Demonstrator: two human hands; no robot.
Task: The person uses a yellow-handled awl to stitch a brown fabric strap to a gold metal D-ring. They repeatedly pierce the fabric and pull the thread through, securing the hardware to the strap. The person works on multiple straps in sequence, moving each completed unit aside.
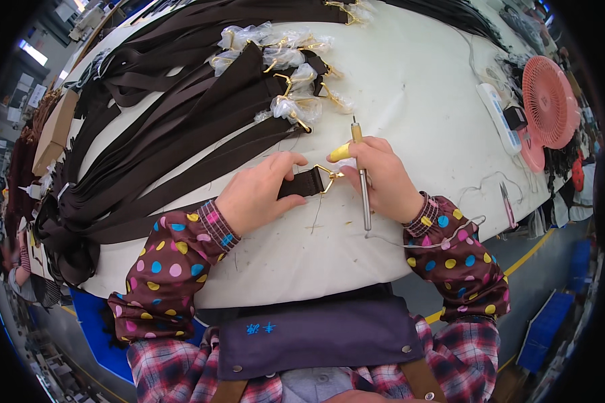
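Observation:
My left hand point(261, 189) grips a dark brown strap point(301, 183) close to its end, with thumb and fingers on either side of the webbing. At that end sits a gold-coloured swivel snap hook point(329, 176), with a bit of clear plastic wrap by it. In my right hand point(386, 178) is a slim pen-shaped metal tool point(366, 201) with a thin tip pointing away from me and a cord at its near end. Yellow wrapping point(341, 152) covers one right finger. My right fingertips are at the hook; whether they pinch it I cannot tell.
Long dark straps point(181, 141) spread over the left of the white table point(383, 269), their gold hooks in plastic wrap point(296, 107). At the right are a pink fan point(550, 101), a white power strip point(499, 117) and small pink-handled snips point(507, 205). A thin cord crosses my right sleeve.

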